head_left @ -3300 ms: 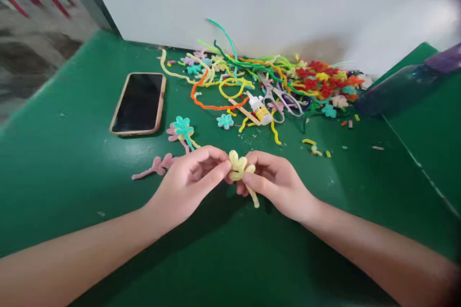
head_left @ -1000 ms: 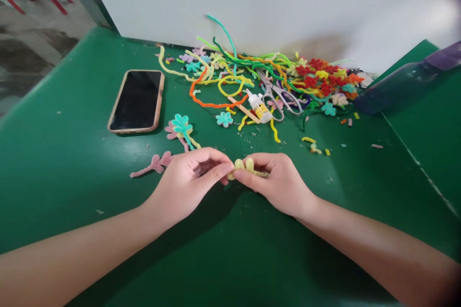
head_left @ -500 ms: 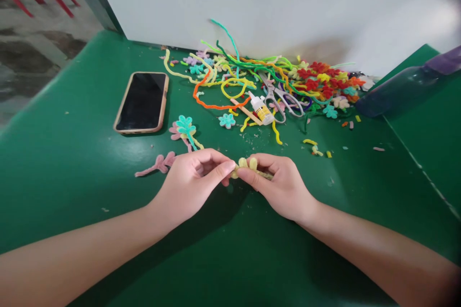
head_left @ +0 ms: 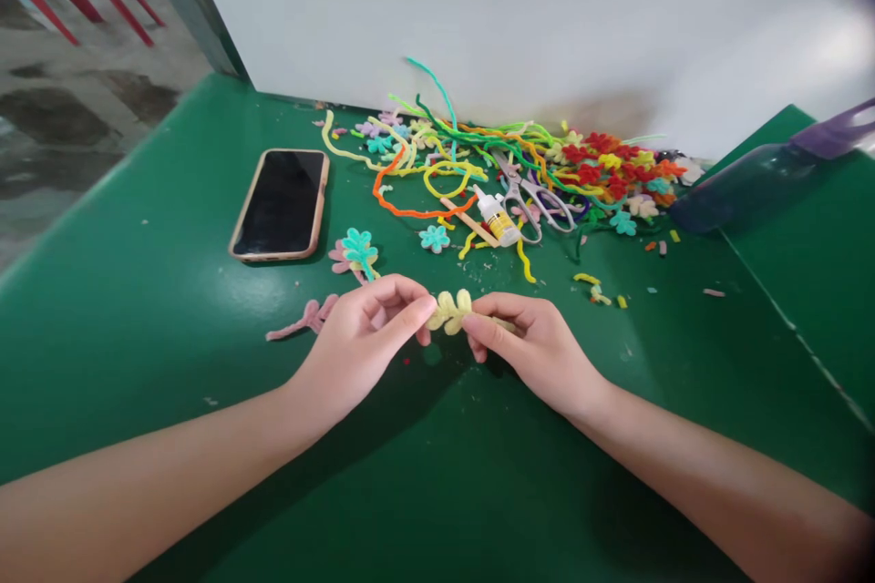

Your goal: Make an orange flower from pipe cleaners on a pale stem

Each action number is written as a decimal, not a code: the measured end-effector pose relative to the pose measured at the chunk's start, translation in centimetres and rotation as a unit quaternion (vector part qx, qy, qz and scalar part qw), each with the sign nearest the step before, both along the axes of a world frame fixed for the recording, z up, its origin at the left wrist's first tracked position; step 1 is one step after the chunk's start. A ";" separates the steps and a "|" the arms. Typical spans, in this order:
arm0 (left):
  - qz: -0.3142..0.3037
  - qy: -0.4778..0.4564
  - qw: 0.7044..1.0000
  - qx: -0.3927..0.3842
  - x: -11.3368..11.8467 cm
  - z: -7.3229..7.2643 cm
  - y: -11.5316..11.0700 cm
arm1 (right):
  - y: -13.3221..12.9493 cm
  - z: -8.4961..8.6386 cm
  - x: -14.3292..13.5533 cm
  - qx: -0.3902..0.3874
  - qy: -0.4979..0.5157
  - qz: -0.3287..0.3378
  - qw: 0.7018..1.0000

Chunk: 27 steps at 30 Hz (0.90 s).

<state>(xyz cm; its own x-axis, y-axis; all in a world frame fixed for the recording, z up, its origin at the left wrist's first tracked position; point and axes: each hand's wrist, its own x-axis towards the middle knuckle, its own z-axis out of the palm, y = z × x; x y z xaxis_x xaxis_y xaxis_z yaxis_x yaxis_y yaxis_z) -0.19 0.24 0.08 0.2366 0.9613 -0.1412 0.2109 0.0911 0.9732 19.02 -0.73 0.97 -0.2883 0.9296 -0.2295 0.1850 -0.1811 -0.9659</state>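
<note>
At the centre of the frame we held a pale yellow, fuzzy pipe-cleaner sprig with rounded loop leaves [head_left: 451,313] just above the glossy green tabletop [head_left: 437,474]. Its long axis ran nearly level across the frame, its leafy end towards the left and its stem towards the right, dipping slightly. Two of its loops pointed up and others spread lower left and below. Our left hand [head_left: 369,328] pinched the leafy end narrowly between thumb and forefinger; our right hand [head_left: 530,337] pinched it near the stem, which passed behind the thumb and showed again beyond it.

Left of centre, partly hidden by our left hand, lay a dusty pink fuzzy sprig [head_left: 311,316], its stem pointing left and a little down. Above it, a turquoise fuzzy sprig [head_left: 359,246] overlapped other pink and yellow pieces, its stem running down and right. A black-screened phone in a tan case [head_left: 280,203] lay in the left part of the frame.

Upper centre, we had a small white glue bottle with a yellow label [head_left: 497,217], nozzle towards the upper left, beside grey metal scissors [head_left: 537,200] with their handles towards the lower right. Behind them stretched a tangle of multicoloured pipe cleaners [head_left: 478,138], with red and orange fuzzy flowers [head_left: 608,155] at its right.
</note>
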 end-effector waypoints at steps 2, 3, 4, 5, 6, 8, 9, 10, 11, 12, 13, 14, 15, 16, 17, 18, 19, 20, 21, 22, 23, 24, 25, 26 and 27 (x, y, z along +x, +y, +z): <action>-0.013 -0.003 1.000 -0.008 0.0 -0.1 0.0 | 0.0 -0.1 0.0 -0.004 0.025 -0.003 1.000; -0.022 -0.003 1.000 -0.012 -0.1 -0.2 0.0 | 0.1 -0.2 -0.1 -0.011 0.035 -0.004 0.999; -0.029 -0.002 0.999 -0.018 -0.1 -0.2 0.0 | 0.1 -0.2 -0.1 -0.018 0.041 -0.003 0.999; -0.034 -0.001 0.999 -0.023 -0.1 -0.2 0.0 | 0.1 -0.3 -0.1 -0.024 0.044 -0.002 0.999; -0.036 -0.002 0.999 -0.026 -0.2 -0.2 0.0 | 0.1 -0.3 -0.1 -0.027 0.045 -0.001 0.999; -0.036 -0.009 0.999 -0.030 -0.2 -0.2 0.0 | 0.0 -0.4 -0.1 -0.027 0.044 -0.004 0.999; -0.035 -0.017 0.999 -0.031 -0.2 -0.2 0.0 | 0.0 -0.4 -0.1 -0.025 0.042 -0.007 0.999; -0.037 -0.026 0.998 -0.033 -0.1 -0.2 0.0 | 0.0 -0.4 0.0 -0.023 0.041 -0.011 0.999; -0.040 -0.035 0.998 -0.036 -0.1 -0.1 0.0 | 0.0 -0.4 0.0 -0.022 0.040 -0.014 0.999; -0.046 -0.041 0.997 -0.041 -0.1 -0.1 0.0 | 0.0 -0.4 0.0 -0.021 0.038 -0.014 0.999; -0.051 -0.046 0.997 -0.045 -0.1 0.0 0.0 | 0.1 -0.4 0.0 -0.022 0.035 -0.013 0.999; -0.055 -0.048 0.996 -0.048 0.0 0.0 0.0 | 0.1 -0.4 0.0 -0.024 0.033 -0.010 0.999; -0.058 -0.049 0.996 -0.050 -0.1 0.0 0.0 | 0.0 -0.3 0.0 -0.027 0.030 -0.005 0.999; -0.060 -0.051 0.996 -0.052 -0.1 0.0 0.0 | 0.0 -0.3 0.0 -0.030 0.028 0.000 0.999; -0.059 -0.054 0.995 -0.052 -0.1 0.0 0.1 | 0.0 -0.3 0.0 -0.033 0.025 0.004 0.999; -0.057 -0.057 0.995 -0.052 -0.1 -0.1 0.1 | 0.0 -0.3 0.0 -0.035 0.022 0.006 0.999; -0.055 -0.059 0.995 -0.052 -0.1 -0.1 0.1 | -0.1 -0.3 0.0 -0.036 0.020 0.007 0.999; -0.054 -0.060 0.995 -0.052 -0.1 -0.2 0.1 | -0.1 -0.2 -0.1 -0.037 0.017 0.008 0.999; -0.053 -0.060 0.995 -0.051 -0.1 -0.3 0.1 | -0.2 -0.2 -0.1 -0.036 0.013 0.008 0.999; -0.051 -0.058 0.996 -0.051 -0.1 -0.3 0.1 | -0.2 -0.1 -0.1 -0.035 0.010 0.007 0.999; -0.049 -0.056 0.996 -0.051 -0.1 -0.4 0.1 | -0.3 -0.1 -0.2 -0.032 0.006 0.006 0.999; -0.048 -0.053 0.996 -0.051 -0.1 -0.4 0.1 | -0.3 0.0 -0.2 -0.028 0.002 0.005 1.000; -0.047 -0.051 0.996 -0.052 0.0 -0.4 0.1 | -0.3 0.0 -0.2 -0.026 -0.001 0.003 1.000; -0.046 -0.051 0.996 -0.052 0.0 -0.4 0.1 | -0.3 0.0 -0.3 -0.023 -0.004 0.002 1.000; -0.046 -0.051 0.996 -0.052 0.0 -0.4 0.1 | -0.3 0.0 -0.3 -0.022 -0.007 0.002 1.000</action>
<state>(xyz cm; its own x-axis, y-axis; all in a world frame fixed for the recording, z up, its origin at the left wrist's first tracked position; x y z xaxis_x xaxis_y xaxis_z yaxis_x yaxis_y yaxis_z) -0.20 0.36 -0.33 0.3406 0.9167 -0.2088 0.1230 0.1767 0.9765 18.72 -1.05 0.96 -0.2883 0.9176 -0.2738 0.1994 -0.2221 -0.9544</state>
